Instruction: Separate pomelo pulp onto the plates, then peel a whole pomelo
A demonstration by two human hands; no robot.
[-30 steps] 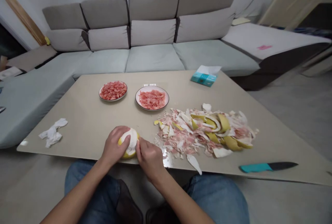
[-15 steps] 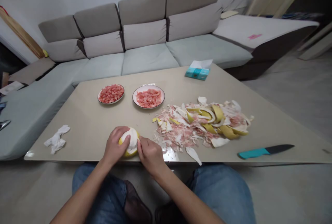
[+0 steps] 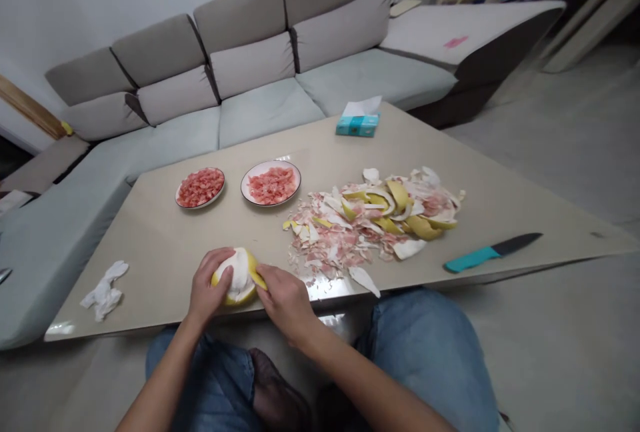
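At the table's near edge, a partly peeled pomelo [image 3: 240, 275] shows white pith on top and yellow rind on its sides. My left hand [image 3: 209, 285] is wrapped round its left side, thumb on the pith. A flap of yellow rind [image 3: 256, 273] stands away from the fruit on the right, pinched by my right hand [image 3: 286, 299]. To the right lies a heap of peel and pinkish membrane scraps [image 3: 345, 232], with curved yellow rind pieces [image 3: 397, 199] on top.
Two plates hold pink pomelo flesh: one left plate [image 3: 200, 205], one right plate [image 3: 271, 203]. A turquoise-handled knife [image 3: 493, 252] lies at the right, a crumpled tissue [image 3: 105, 292] at the left. Toward the sofa [image 3: 270, 109] sits a tissue pack [image 3: 357, 125].
The rind on the pomelo's right has been pulled outward by my right hand, so the flap stands off more. The whole view has turned and tilted, shifting the table leftward.
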